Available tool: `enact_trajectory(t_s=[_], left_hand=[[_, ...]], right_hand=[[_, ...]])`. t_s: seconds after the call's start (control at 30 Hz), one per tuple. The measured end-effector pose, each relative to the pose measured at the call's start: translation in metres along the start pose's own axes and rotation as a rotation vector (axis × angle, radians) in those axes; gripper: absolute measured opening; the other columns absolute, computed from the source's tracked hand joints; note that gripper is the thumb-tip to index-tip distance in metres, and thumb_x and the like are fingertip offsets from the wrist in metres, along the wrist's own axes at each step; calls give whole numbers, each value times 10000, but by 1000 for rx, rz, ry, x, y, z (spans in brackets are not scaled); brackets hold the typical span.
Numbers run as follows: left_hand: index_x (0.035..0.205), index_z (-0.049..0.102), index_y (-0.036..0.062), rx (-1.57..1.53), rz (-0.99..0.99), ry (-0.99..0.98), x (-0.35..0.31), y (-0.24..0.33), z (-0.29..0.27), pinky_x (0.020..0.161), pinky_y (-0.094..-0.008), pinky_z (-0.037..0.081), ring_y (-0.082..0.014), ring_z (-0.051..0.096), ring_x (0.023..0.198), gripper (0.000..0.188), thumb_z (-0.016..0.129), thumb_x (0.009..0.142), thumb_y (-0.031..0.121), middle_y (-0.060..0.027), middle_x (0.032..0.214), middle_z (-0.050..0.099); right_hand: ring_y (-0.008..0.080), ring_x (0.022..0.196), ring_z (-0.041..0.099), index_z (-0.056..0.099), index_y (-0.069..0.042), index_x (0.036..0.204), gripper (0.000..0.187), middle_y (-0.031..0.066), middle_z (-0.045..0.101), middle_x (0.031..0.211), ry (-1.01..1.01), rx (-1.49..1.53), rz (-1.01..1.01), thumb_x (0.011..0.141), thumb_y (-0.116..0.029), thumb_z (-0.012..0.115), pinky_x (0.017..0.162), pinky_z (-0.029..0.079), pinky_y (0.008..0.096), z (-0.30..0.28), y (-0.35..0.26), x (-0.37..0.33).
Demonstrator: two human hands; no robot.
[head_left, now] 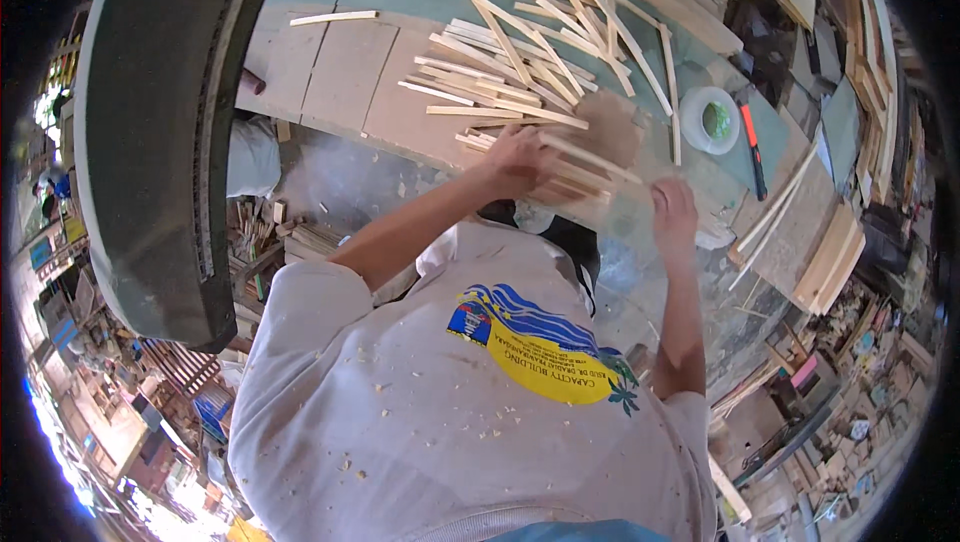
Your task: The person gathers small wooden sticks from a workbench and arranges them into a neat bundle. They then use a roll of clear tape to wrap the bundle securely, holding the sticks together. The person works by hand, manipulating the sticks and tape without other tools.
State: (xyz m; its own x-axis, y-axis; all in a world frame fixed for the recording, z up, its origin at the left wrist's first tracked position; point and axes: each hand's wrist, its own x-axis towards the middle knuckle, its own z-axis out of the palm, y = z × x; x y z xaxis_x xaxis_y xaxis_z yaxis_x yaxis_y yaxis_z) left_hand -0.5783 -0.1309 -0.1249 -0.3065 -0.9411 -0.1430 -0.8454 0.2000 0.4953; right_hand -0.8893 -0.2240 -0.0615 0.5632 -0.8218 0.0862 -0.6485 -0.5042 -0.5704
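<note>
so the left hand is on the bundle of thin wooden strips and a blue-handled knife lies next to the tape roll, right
Not quite. In the head view the knife beside the tape roll has an orange handle, not a blue one. The rest holds: the left hand rests on the bundle of thin wooden strips.

Your left hand rests on strips at the tabletop's near edge; more sticks lie behind, tape roll to their right.

Sorting thin wooden strips at my bench

My left hand presses a bundle of strips; my right hand rests just beside it at three o'clock, tape roll at one o'clock.
</note>
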Motion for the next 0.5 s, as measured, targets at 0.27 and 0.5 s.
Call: enact_trajectory(t_s=[0.27,0.5], left_hand=[[1141,685,38,-189,1,-195,18,-19,-18,954,-461,500,-358,640,1091,325,525,1005,286,-162,1132,697],[1055,662,-10,-288,-116,-354,23,-36,-34,898,-482,495,-415,632,996,420,464,1057,360,-215,1031,682]], right_hand=[[324,938,631,699,-67,1031,199,102,623,979,-89,-131,52,837,-37,663,799,539,415,13,-8,-56],[302,949,617,699,-81,1026,221,92,607,979,-74,-135,37,816,-12,687,789,538,411,39,-7,-44]])
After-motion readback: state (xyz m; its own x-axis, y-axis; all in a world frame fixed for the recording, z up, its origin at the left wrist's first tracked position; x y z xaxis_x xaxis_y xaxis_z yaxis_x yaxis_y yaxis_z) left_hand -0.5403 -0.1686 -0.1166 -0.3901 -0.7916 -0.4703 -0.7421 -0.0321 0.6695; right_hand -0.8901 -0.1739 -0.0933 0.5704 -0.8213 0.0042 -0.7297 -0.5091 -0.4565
